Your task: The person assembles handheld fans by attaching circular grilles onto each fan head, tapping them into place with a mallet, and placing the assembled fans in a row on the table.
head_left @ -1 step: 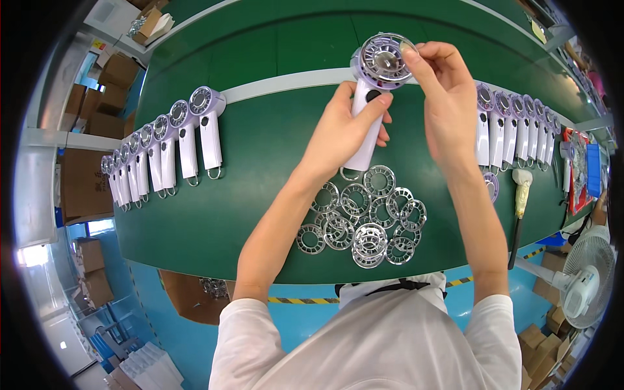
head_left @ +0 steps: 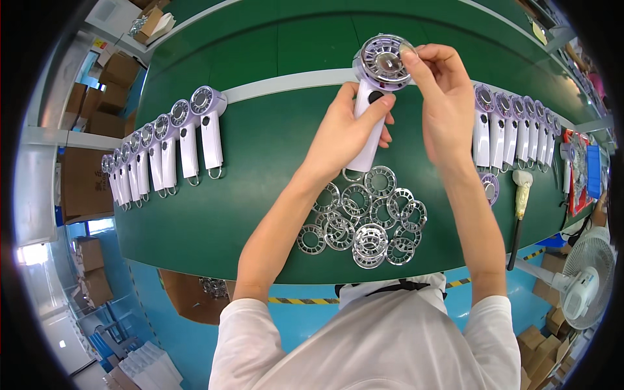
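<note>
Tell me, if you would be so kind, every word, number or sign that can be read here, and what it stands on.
Brown carton, far left: dark printed characters, which I won't copy out.
Yellow label, upper left: too small to read.
Handheld fan in the left hand: no lettering I can make out.

Dark printed characters, barely legible, on a brown cardboard box.

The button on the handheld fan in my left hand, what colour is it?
The button is black, against a pale handle; the head view shows it best.
</note>
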A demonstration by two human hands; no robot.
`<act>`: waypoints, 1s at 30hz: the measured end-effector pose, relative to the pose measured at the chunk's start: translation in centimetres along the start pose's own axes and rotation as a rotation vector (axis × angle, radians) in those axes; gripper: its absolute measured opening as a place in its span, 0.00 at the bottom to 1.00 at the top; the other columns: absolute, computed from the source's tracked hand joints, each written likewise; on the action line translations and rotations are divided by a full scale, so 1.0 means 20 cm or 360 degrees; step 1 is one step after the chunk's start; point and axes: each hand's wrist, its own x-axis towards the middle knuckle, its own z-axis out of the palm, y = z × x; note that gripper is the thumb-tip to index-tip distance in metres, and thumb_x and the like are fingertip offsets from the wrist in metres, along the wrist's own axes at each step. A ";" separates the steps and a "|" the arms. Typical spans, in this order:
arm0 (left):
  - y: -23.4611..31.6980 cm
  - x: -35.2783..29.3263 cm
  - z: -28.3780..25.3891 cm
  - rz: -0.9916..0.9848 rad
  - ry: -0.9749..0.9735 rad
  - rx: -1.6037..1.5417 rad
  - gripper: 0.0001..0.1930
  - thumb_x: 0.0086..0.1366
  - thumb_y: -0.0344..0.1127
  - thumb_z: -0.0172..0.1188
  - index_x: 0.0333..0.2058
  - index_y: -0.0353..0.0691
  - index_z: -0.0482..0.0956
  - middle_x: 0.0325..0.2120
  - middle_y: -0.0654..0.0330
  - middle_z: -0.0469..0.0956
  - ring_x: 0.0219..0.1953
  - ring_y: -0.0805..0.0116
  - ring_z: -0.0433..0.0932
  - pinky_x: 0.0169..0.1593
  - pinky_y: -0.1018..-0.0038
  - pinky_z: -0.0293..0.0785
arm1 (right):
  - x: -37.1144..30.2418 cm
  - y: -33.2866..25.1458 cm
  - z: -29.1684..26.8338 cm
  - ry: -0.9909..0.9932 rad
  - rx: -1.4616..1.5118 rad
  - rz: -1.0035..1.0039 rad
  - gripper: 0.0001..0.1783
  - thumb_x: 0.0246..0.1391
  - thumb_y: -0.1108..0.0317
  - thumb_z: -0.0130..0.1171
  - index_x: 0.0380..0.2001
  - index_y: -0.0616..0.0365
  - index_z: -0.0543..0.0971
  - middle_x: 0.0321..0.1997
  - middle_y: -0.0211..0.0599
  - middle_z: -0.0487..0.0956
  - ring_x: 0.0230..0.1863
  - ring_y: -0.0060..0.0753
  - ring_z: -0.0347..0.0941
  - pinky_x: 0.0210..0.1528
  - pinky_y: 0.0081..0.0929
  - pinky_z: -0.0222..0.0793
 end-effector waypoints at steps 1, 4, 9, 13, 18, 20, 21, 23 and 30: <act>0.01 -0.01 0.01 0.0026 -0.0015 -0.0003 0.20 0.69 0.42 0.61 0.46 0.31 0.66 0.28 0.58 0.77 0.24 0.72 0.79 0.27 0.75 0.78 | -0.01 0.02 0.01 0.0035 -0.0045 0.0004 0.18 0.53 0.61 0.72 0.38 0.59 0.77 0.36 0.30 0.78 0.41 0.20 0.70 0.46 0.20 0.66; 0.02 -0.03 0.01 0.0021 0.0019 -0.0014 0.20 0.69 0.45 0.61 0.45 0.34 0.68 0.29 0.58 0.77 0.25 0.73 0.78 0.30 0.74 0.78 | -0.03 0.04 0.04 0.0143 -0.0040 -0.0107 0.16 0.53 0.62 0.71 0.39 0.59 0.77 0.36 0.31 0.79 0.42 0.22 0.72 0.47 0.22 0.67; 0.04 -0.03 0.01 0.0069 0.0038 0.0068 0.20 0.69 0.46 0.61 0.45 0.34 0.68 0.29 0.59 0.77 0.25 0.74 0.78 0.29 0.76 0.77 | -0.01 0.02 0.03 0.0107 -0.0114 -0.0215 0.15 0.54 0.63 0.71 0.38 0.59 0.78 0.37 0.33 0.80 0.43 0.24 0.74 0.49 0.25 0.69; 0.06 -0.03 -0.01 0.0116 0.0086 0.0177 0.25 0.67 0.47 0.63 0.45 0.31 0.66 0.27 0.59 0.77 0.23 0.74 0.77 0.25 0.76 0.75 | 0.02 -0.04 0.00 -0.0036 -0.0300 -0.0285 0.15 0.53 0.64 0.71 0.38 0.60 0.78 0.38 0.33 0.80 0.45 0.25 0.75 0.50 0.25 0.69; 0.07 -0.03 0.00 0.0111 0.0083 0.0227 0.24 0.70 0.52 0.58 0.44 0.33 0.68 0.27 0.59 0.77 0.22 0.75 0.77 0.26 0.77 0.74 | 0.04 -0.03 -0.02 -0.0091 -0.0358 -0.0352 0.15 0.53 0.64 0.71 0.37 0.60 0.77 0.38 0.32 0.80 0.45 0.26 0.75 0.51 0.26 0.69; 0.07 -0.04 0.01 0.0086 0.0071 0.0255 0.23 0.72 0.54 0.54 0.43 0.35 0.69 0.27 0.60 0.77 0.23 0.75 0.77 0.27 0.78 0.75 | 0.04 -0.03 -0.02 -0.0111 -0.0349 -0.0351 0.15 0.54 0.65 0.71 0.37 0.60 0.77 0.39 0.32 0.80 0.45 0.26 0.75 0.51 0.26 0.70; 0.06 -0.05 0.01 0.0126 0.0064 0.0215 0.23 0.73 0.54 0.51 0.42 0.35 0.69 0.27 0.59 0.77 0.22 0.75 0.77 0.26 0.77 0.74 | 0.04 -0.04 -0.02 -0.0120 -0.0327 -0.0328 0.15 0.53 0.65 0.71 0.37 0.60 0.77 0.39 0.32 0.80 0.46 0.26 0.74 0.51 0.26 0.70; 0.06 -0.05 0.01 0.0168 0.0055 0.0177 0.23 0.75 0.55 0.47 0.41 0.36 0.69 0.27 0.59 0.77 0.22 0.75 0.76 0.26 0.77 0.74 | 0.04 -0.04 -0.02 -0.0129 -0.0305 -0.0306 0.15 0.53 0.65 0.71 0.36 0.60 0.76 0.40 0.33 0.80 0.46 0.26 0.74 0.51 0.26 0.69; 0.06 -0.05 0.01 0.0252 0.0119 0.0276 0.25 0.74 0.57 0.47 0.39 0.35 0.69 0.24 0.59 0.77 0.20 0.75 0.76 0.24 0.77 0.73 | 0.03 -0.07 -0.03 -0.0182 -0.0289 -0.0350 0.14 0.54 0.67 0.71 0.36 0.61 0.75 0.44 0.35 0.79 0.46 0.26 0.74 0.52 0.26 0.69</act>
